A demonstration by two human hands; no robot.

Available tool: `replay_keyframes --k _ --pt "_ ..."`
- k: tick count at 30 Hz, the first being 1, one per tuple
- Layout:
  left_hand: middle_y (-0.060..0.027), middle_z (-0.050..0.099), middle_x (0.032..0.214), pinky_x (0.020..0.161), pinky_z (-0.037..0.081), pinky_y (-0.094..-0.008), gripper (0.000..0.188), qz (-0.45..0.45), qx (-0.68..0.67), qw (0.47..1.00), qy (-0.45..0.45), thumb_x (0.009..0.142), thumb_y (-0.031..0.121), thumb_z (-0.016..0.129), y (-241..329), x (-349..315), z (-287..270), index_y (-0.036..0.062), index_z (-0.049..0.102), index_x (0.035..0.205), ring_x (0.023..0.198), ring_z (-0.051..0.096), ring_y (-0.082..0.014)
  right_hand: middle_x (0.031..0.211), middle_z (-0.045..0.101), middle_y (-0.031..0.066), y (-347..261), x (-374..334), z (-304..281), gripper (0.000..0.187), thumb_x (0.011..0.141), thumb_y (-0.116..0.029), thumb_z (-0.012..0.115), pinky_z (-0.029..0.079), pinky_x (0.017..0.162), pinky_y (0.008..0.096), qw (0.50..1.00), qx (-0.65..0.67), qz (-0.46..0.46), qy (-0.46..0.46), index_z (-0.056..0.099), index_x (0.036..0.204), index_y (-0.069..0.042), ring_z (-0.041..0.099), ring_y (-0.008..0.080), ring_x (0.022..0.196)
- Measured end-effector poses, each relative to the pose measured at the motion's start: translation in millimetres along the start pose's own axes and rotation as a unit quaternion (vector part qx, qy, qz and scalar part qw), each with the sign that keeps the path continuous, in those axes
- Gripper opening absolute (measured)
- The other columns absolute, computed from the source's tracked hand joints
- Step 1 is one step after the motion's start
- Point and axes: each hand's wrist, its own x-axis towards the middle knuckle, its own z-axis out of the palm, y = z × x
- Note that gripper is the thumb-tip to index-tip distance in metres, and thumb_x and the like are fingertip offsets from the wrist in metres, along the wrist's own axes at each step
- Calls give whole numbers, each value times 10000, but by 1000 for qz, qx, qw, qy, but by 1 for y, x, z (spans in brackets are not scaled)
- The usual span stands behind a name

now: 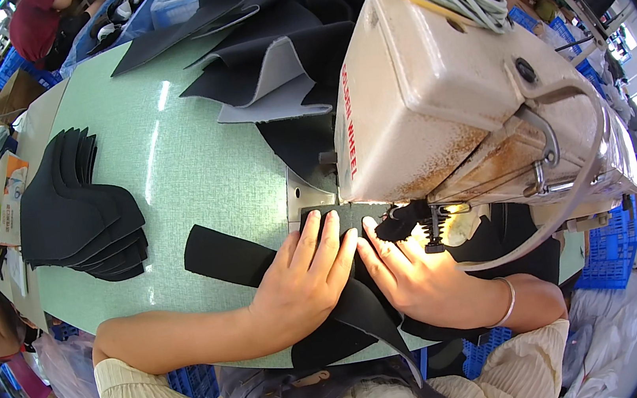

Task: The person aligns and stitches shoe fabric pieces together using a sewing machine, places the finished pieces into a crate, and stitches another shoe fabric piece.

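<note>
My left hand (302, 280) lies flat, fingers stretched out, on black sheet material (351, 217) at the sewing machine (416, 83). Close to the needle area, my right hand (417, 278) presses on the same material with its fingers extended. Some of its fingertips are hidden behind the machine's black spring part (435, 231), and a lamp lights it brightly. A black strip (224, 256) sticks out to the left from under my left hand. More black material (364, 313) curves below my hands and hangs over the table's near edge.
Stacked black cut pieces (77, 209) lie on the left of the green table (171, 161). Behind the machine head is a heap of black and grey sheets (270, 66). A pale tube (574, 207) loops down at the right. Blue crates (611, 250) stand around; a person (39, 26) is far left.
</note>
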Motion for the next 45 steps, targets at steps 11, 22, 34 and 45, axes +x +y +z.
replay_keyframes --k 11,22,34,45 --pt "-254 519 1251 900 467 -406 464 8 -13 1000 -25 807 178 522 -4 5 -3 -45 566 1212 1162 498 -389 873 618 182 2 -1 1 487 689 -156 602 522 829 490 1000 4 -4 -17 597 1112 85 619 344 818" --pt "-248 534 1231 935 435 -426 457 -7 -28 1000 -12 785 179 543 -13 11 -1 -50 590 1178 1156 492 -379 1267 587 166 13 -2 11 521 730 -148 556 494 763 266 999 -24 20 23 591 1234 -22 612 167 898" --pt "-254 539 1223 1002 401 -457 475 11 -24 999 -25 783 191 537 -16 11 -2 -57 591 1185 1149 491 -386 1284 573 181 12 8 0 535 723 -134 573 501 856 362 995 68 68 -34 579 1243 -10 619 276 1050" --pt "-169 575 1131 896 491 -383 426 17 -99 995 21 702 115 620 -30 17 1 -35 608 1100 1065 552 -311 781 555 73 26 3 28 218 602 -136 605 464 621 385 989 42 16 144 612 808 -65 576 246 755"
